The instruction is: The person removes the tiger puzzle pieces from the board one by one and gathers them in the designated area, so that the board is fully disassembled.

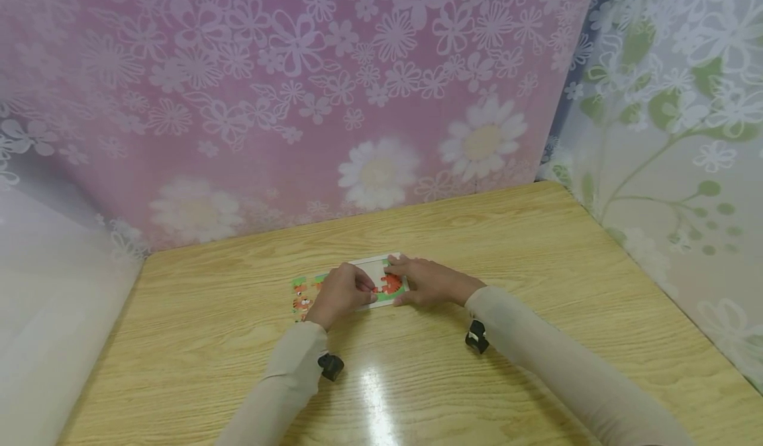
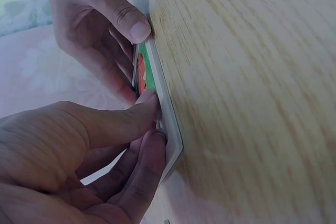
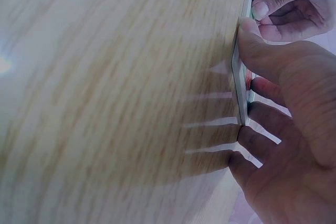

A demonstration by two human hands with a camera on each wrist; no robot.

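Two sleeves [image 1: 280, 373] [image 1: 554, 350] end in two hands [image 1: 341, 292] [image 1: 434, 279] touching one puzzle board [image 1: 374, 271].

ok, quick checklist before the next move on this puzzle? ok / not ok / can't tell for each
1. Puzzle tray lying on the table: ok.
2. Right hand at the tray's right end: ok, thumb by the near edge, fingers toward the far side.
3. Left hand pinching a piece: cannot tell, its own fingers cover the spot.
4. Fitted pieces inside the rim: ok for the orange and green part showing at the right end.
5. All pieces in: not ok, loose pieces lie left of the tray, and bare tray shows between the hands.
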